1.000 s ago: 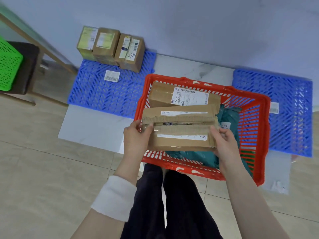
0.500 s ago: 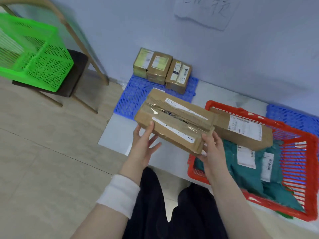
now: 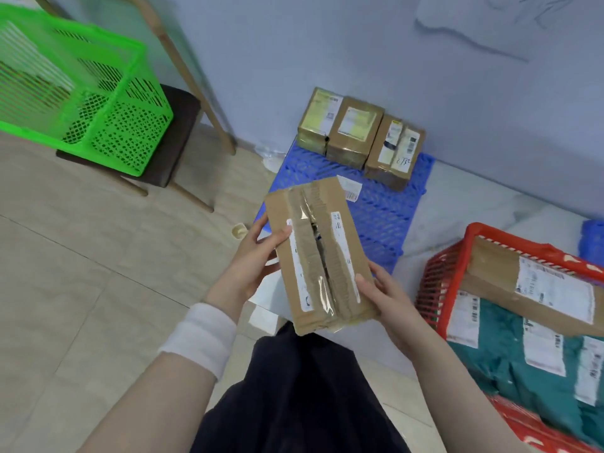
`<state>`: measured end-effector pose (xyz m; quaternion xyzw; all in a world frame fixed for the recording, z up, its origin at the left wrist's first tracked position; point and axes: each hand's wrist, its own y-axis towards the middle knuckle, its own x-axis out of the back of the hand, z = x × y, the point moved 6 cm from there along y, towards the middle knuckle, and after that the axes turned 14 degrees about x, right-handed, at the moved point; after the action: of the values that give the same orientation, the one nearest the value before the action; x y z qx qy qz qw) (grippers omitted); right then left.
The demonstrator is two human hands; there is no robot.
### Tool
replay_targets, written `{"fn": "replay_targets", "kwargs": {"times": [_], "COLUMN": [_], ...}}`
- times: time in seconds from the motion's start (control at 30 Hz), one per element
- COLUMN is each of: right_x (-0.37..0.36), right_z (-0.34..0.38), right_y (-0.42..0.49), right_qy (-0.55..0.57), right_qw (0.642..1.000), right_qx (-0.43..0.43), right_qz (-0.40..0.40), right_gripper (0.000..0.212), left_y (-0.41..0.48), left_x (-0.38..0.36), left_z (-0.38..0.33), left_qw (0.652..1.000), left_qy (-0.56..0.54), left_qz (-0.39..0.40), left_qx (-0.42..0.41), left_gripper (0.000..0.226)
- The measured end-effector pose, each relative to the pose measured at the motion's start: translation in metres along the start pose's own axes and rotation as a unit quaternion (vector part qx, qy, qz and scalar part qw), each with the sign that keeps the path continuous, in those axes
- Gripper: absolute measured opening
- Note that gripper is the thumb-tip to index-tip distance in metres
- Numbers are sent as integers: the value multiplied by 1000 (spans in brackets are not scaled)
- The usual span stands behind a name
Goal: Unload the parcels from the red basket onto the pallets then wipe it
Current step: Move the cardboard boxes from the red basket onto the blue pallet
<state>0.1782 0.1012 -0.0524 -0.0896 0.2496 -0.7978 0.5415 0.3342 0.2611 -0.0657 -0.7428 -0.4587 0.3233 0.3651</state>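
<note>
I hold a long brown cardboard parcel (image 3: 318,253) with torn tape between both hands, above the near edge of the blue pallet (image 3: 382,207). My left hand (image 3: 258,259) grips its left side, thumb on top. My right hand (image 3: 385,295) grips its lower right corner. The red basket (image 3: 438,282) stands at the right with a brown box (image 3: 529,282) and several teal mailer bags (image 3: 510,361) inside. Three small boxes (image 3: 359,135) stand in a row at the pallet's far edge against the wall.
A green basket (image 3: 81,93) sits on a dark stool (image 3: 176,135) at the left. A second blue pallet (image 3: 593,240) shows at the right edge. A loose label (image 3: 349,188) lies on the left pallet. My dark-clothed knees (image 3: 294,397) are below.
I lifted the long parcel out of the red basket, carried it left and turned it lengthwise over the blue pallet's edge. The view swung left with it.
</note>
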Motion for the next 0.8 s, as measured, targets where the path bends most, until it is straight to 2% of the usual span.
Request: {"fn": "replay_targets", "kwargs": {"times": [0.13,0.3,0.43,0.6,0.8], "right_x": [-13,-33,-44,-58,-65], "right_z": [-24,-51,-65,-86,-102], "right_y": [48,104,156,231,281], "right_qy": [53,88,29,-4,-42], "right_qw": [997,988,991,986,974], "right_qx": [-20,-46,-41,-25,-26], "right_qz": [-44,-117,-128,-165,-220], "right_gripper": [45,42,50,49,47], "left_y": [36,75,126,206,261], "left_x": [-1,5,23,43,53], "left_z": [8,21,-3,-37,-54], "left_qw": [999,996,995,987,980], "left_qy": [-14,42,75,154,199], "left_qz": [-24,-63,-55,-38,-24], "left_qx": [22,45,25,11,-4], "left_gripper": [60,38,40,42,48]}}
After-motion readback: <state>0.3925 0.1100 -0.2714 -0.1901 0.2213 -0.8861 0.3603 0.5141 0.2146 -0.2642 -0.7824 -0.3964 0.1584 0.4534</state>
